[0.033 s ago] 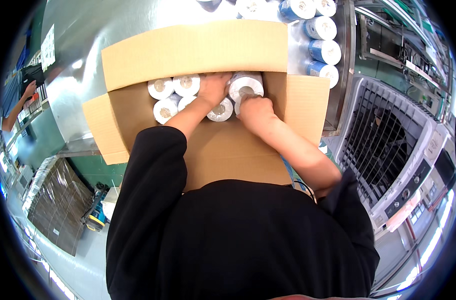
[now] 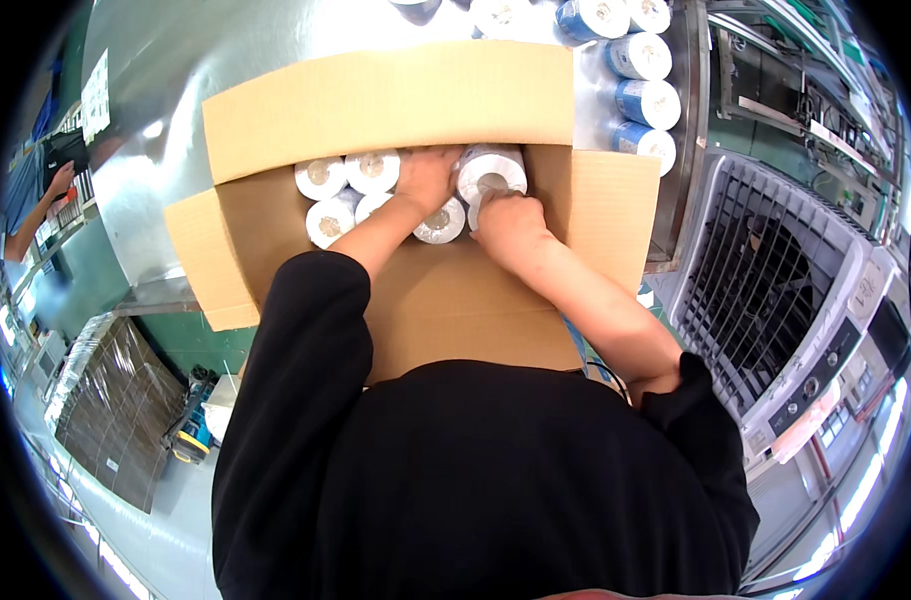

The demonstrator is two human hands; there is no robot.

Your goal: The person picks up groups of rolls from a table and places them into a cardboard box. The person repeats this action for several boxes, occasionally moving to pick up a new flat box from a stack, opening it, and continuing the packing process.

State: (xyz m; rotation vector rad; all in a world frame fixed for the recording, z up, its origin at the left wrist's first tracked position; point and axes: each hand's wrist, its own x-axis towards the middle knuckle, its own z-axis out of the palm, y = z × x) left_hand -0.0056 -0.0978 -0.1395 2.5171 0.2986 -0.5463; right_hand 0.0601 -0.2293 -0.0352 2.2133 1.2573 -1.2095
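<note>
An open cardboard box (image 2: 445,315) stands before me with several wrapped white paper rolls (image 2: 373,170) lying inside along its far wall, their round ends facing up toward me. In the box's right part, my right hand (image 2: 510,222) is closed on the near edge of a larger-looking paper roll (image 2: 492,166). My left hand (image 2: 428,180) lies over the rolls just left of it, fingers stretched out toward its side. That hand and forearm partly cover the rolls beneath, and the left fingertips are partly hidden near the box's far edge.
The box sits on a shiny metal table (image 2: 165,130). More blue-and-white rolls (image 2: 647,104) are lined up at the table's right edge. A grey air cooler (image 2: 775,290) stands to the right. At far left, another person's arm (image 2: 37,215) shows. Wrapped cardboard (image 2: 110,420) stands lower left.
My right forearm and its sleeve have shifted very slightly. Both hands, the rolls and the box look otherwise the same.
</note>
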